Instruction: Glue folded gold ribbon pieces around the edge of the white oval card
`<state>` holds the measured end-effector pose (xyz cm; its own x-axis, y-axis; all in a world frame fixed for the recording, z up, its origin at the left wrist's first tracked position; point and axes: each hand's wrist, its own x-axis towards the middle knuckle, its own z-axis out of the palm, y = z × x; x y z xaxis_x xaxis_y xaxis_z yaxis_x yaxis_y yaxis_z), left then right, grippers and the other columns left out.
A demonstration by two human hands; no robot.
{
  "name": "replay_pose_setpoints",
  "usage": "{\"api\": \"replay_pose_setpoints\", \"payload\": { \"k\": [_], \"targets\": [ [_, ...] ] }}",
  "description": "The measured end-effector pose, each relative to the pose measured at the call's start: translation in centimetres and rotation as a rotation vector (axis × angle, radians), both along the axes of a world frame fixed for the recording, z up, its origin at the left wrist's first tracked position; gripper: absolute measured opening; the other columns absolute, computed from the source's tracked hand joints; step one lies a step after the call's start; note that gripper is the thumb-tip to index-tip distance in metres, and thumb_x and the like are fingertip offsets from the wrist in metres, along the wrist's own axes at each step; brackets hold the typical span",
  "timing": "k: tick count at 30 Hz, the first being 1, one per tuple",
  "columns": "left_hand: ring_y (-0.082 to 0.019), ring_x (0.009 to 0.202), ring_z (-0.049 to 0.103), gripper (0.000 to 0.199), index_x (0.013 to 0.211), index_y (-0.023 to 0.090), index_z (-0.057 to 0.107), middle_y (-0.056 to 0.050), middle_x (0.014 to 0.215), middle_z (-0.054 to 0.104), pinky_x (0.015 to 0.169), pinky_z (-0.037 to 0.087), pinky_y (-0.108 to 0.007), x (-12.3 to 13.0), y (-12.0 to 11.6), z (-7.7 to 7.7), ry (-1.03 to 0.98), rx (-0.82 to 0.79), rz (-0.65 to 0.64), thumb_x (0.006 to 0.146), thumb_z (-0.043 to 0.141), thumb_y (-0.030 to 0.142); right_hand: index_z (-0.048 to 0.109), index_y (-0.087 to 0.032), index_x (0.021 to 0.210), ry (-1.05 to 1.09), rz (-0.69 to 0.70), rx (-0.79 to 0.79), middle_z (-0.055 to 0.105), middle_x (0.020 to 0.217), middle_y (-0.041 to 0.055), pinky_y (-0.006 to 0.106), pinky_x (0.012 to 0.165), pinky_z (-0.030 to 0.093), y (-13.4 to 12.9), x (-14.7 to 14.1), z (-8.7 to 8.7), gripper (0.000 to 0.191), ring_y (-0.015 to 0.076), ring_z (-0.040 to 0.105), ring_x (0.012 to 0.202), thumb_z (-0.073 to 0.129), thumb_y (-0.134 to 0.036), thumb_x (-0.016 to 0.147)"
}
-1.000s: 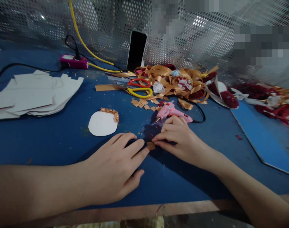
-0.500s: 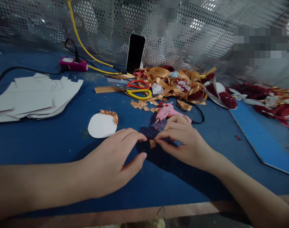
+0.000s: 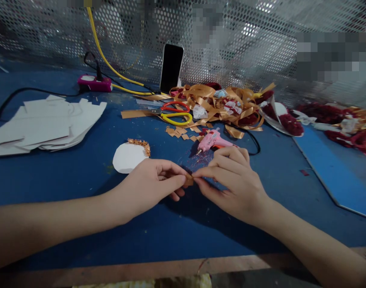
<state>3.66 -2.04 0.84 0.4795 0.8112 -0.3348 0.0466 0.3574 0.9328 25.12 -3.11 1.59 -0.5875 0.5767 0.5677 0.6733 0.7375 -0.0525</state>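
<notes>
Left hand (image 3: 151, 180) and right hand (image 3: 234, 182) pinching ribbon piece (image 3: 189, 181) (glue gun (image 3: 213, 140) beyond), blue tabletop (image 3: 177, 236) reaching front edge (image 3: 135, 270)

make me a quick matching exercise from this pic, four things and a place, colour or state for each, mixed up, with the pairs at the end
Things:
1. small tan piece
2. glue gun
3. scissors
4. phone

Descriptions:
A. red and yellow handles
B. propped up, screen dark
C. at the fingertips of the left hand and right hand
D. pink, lying on the table

Pairs: 1-C, 2-D, 3-A, 4-B
</notes>
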Motion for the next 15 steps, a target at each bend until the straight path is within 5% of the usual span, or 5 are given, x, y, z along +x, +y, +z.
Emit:
{"api": "replay_pose_setpoints", "payload": {
  "k": [6, 15],
  "targets": [
    [-0.007, 0.058, 0.066, 0.007, 0.085, 0.013, 0.075, 0.001, 0.068, 0.073, 0.051, 0.052, -0.012, -0.04, 0.11, -0.1, -0.056, -0.037, 0.071, 0.087, 0.069, 0.011, 0.07, -0.018, 0.107, 0.042, 0.008, -0.03, 0.069, 0.083, 0.0034, 0.039, 0.084, 0.043, -0.39, 0.07, 0.41, 0.02, 0.019, 0.056, 0.087, 0.067, -0.013, 0.088],
    [-0.005, 0.057, 0.065, 0.009, 0.08, 0.012, 0.075, 0.0, 0.068, 0.074, 0.051, 0.051, -0.011, -0.08, 0.33, 0.14, -0.097, -0.086, 0.09, 0.087, 0.07, 0.013, 0.071, -0.021, 0.101, 0.105, -0.038, -0.033, 0.071, 0.081, 0.0023, 0.037, 0.081, 0.047, -0.08, -0.06, 0.21, 0.016, 0.0183, 0.06, 0.083, 0.069, -0.012, 0.087]
  ]
}}
